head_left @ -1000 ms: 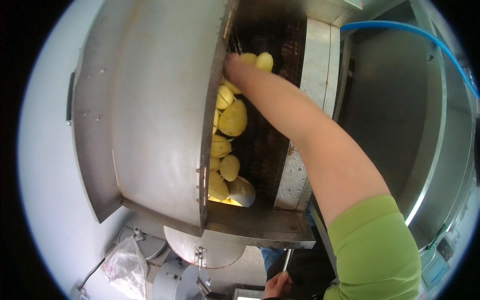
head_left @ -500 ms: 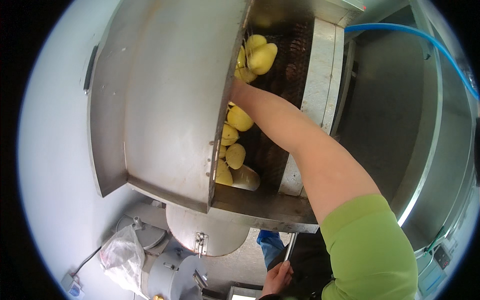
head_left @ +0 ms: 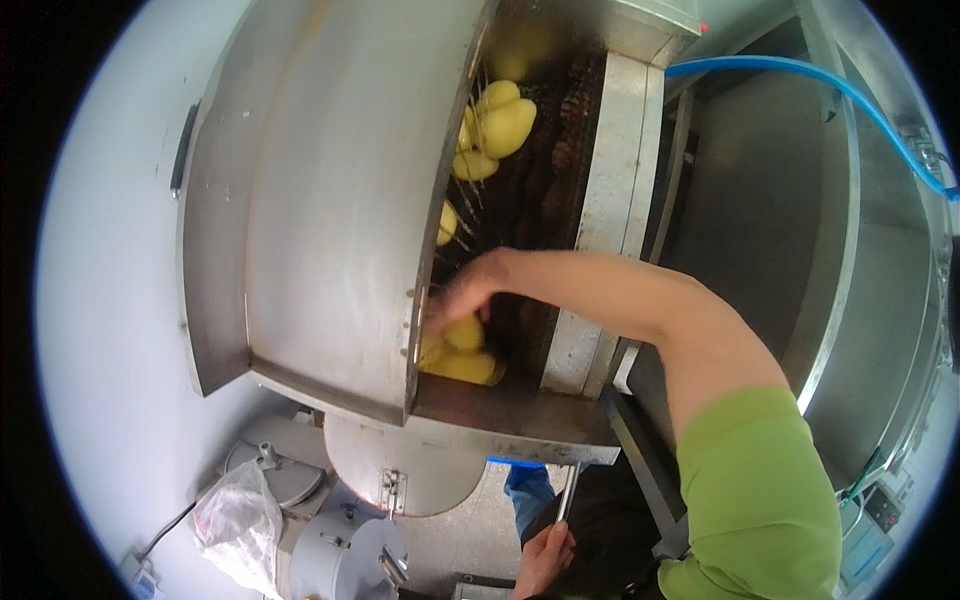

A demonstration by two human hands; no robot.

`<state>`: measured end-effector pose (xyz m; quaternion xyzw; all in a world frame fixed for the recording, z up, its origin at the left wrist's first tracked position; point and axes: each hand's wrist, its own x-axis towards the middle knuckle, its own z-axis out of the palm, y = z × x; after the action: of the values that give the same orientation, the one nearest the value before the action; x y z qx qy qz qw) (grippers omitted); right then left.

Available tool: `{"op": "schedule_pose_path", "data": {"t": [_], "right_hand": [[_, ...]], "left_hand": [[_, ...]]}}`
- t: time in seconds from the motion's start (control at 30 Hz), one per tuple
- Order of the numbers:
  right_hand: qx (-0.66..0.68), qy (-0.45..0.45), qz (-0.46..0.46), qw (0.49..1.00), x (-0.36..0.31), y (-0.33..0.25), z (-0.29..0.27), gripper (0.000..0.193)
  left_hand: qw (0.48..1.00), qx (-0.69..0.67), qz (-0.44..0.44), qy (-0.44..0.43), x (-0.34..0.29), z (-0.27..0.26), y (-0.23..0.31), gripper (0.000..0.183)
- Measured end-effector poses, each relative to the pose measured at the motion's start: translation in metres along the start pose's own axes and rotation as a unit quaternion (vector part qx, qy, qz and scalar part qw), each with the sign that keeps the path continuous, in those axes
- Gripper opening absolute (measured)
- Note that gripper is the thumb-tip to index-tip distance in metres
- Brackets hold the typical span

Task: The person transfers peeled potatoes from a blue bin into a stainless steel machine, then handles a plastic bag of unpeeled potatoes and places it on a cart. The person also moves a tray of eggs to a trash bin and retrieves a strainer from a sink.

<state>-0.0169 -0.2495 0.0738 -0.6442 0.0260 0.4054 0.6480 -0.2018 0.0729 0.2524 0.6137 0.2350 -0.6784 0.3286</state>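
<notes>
Pale yellow peeled potatoes [head_left: 508, 126] lie in the dark trough of a steel roller machine [head_left: 620, 180], with thin streams of water falling among them. My right hand [head_left: 468, 290] reaches into this trough over the potatoes [head_left: 465, 365] at its near end. Its fingers are smeared by motion and partly behind the lid edge, so whether they grip a potato cannot be told. Below the machine's near side, my left hand [head_left: 545, 556] is closed around a slim metal handle [head_left: 568, 494].
A broad steel lid [head_left: 340, 200] covers the trough's left side. To the right is a deep steel basin [head_left: 770, 190] with a blue hose [head_left: 790, 62] over it. Grey round machines [head_left: 345, 555] and a clear plastic bag [head_left: 240, 525] stand lower left.
My right hand has moved toward the near end of the trough, and potatoes there are now bunched together. The middle of the trough holds fewer potatoes. My left hand keeps its hold.
</notes>
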Motion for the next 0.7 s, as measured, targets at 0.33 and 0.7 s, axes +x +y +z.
{"op": "schedule_pose_path", "data": {"t": [0.33, 0.7], "right_hand": [[-0.279, 0.544, 0.226, 0.758, -0.077, 0.011, -0.207, 0.047], [-0.242, 0.449, 0.15, 0.847, -0.02, 0.072, -0.251, 0.044]], "left_hand": [[0.997, 0.051, -0.038, 0.041, 0.011, -0.015, -0.03, 0.042], [0.999, 0.022, 0.033, 0.016, 0.013, -0.014, -0.032, 0.042]]}}
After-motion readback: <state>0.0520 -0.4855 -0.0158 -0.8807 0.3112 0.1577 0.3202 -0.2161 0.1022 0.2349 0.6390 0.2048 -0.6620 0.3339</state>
